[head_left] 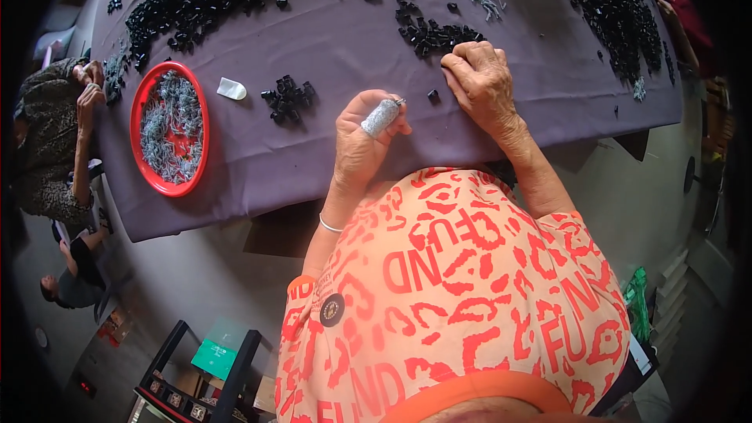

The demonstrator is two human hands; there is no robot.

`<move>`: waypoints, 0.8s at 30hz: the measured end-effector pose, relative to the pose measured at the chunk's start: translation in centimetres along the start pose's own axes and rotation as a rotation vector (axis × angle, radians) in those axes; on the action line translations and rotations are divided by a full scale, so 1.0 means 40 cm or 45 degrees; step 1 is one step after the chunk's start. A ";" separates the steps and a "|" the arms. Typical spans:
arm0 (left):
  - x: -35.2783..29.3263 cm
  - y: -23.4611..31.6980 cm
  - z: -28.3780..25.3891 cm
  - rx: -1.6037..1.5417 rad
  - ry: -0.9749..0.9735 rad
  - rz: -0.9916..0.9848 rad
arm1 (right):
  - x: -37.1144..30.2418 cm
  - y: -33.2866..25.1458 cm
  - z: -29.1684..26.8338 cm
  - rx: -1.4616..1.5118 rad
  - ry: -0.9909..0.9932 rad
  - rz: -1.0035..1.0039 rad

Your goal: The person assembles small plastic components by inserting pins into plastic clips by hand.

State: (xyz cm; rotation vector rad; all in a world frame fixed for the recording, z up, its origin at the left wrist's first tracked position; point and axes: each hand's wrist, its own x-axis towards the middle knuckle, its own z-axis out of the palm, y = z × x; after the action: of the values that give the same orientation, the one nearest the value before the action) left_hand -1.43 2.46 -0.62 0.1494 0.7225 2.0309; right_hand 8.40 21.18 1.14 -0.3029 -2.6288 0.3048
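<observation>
My left hand (pixel 359 139) is raised over the near edge of the table, its fingers curled in a pinch. A silvery-grey finger sleeve (pixel 381 118) appears to cover its thumb. At the tip of that sleeve shows a thin dark bit, too small to name. To the right, my right hand (pixel 484 86) is closed with bent fingertips at the near edge of a small pile of black plastic pieces (pixel 431 37). What those fingertips hold, if anything, is hidden. One loose black piece (pixel 434 96) lies between my hands.
A red oval tray (pixel 205 158) of thin grey pieces stands left on the purple-grey tablecloth (pixel 235 207). Beside it lie a white finger sleeve (pixel 232 88) and a small black heap (pixel 288 99). Larger black heaps (pixel 196 0) spread farther away. Other people's hands (pixel 90 82) work at the sides.
</observation>
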 end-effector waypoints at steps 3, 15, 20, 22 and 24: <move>0.002 -0.002 -0.002 -0.012 0.007 0.007 | -0.005 0.003 -0.005 0.087 0.064 -0.034; 0.003 -0.002 -0.001 0.004 -0.009 0.030 | -0.020 0.004 -0.036 0.163 0.025 -0.027; 0.005 -0.007 -0.004 0.005 -0.018 0.040 | -0.024 -0.035 -0.024 0.227 -0.081 -0.131; 0.010 -0.009 0.001 0.002 -0.021 0.028 | -0.036 -0.029 -0.003 0.131 -0.071 -0.164; 0.006 -0.007 -0.001 0.008 -0.006 0.032 | -0.028 -0.031 0.002 0.118 -0.033 -0.169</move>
State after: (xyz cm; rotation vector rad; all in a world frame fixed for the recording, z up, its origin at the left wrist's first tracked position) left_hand -1.38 2.75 -0.83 0.1678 0.7278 2.0515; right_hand 9.14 19.67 0.94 -0.0938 -2.6352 0.3870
